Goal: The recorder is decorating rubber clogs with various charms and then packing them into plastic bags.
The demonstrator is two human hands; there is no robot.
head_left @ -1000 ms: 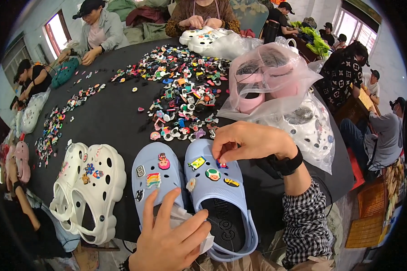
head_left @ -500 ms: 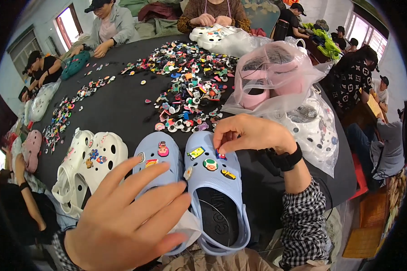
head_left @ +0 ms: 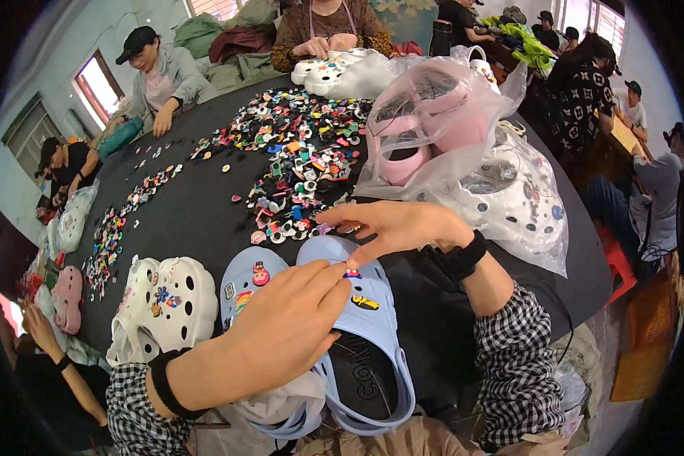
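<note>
Two light blue clogs lie side by side in front of me. My left hand (head_left: 281, 319) reaches across the right blue clog (head_left: 387, 334), its fingers stretched out and lying on the clog's upper. Its fingertips touch a small red-and-blue charm (head_left: 352, 271), and it hides other charms there. A yellow-and-black charm (head_left: 365, 302) shows beside it. The left blue clog (head_left: 239, 267), partly covered by my left forearm, carries a pink-haired figure charm (head_left: 260, 273) and a rainbow charm (head_left: 242, 301). Above the right clog's toe, my right hand (head_left: 406, 228) is open, fingertips close to the loose charms (head_left: 296, 182).
White clogs (head_left: 194, 296) with charms stand at left on the black table (head_left: 197, 220). Bagged pink clogs (head_left: 403, 163) and bagged white clogs (head_left: 536, 205) lie at right. Across the table, a person (head_left: 327, 30) handles another white clog (head_left: 323, 72). A pink clog (head_left: 69, 300) is at far left.
My left hand has moved from above the left clog onto the right clog's upper. My right hand has let go of the red-and-blue charm and shifted toward the loose charms. The view has tilted.
</note>
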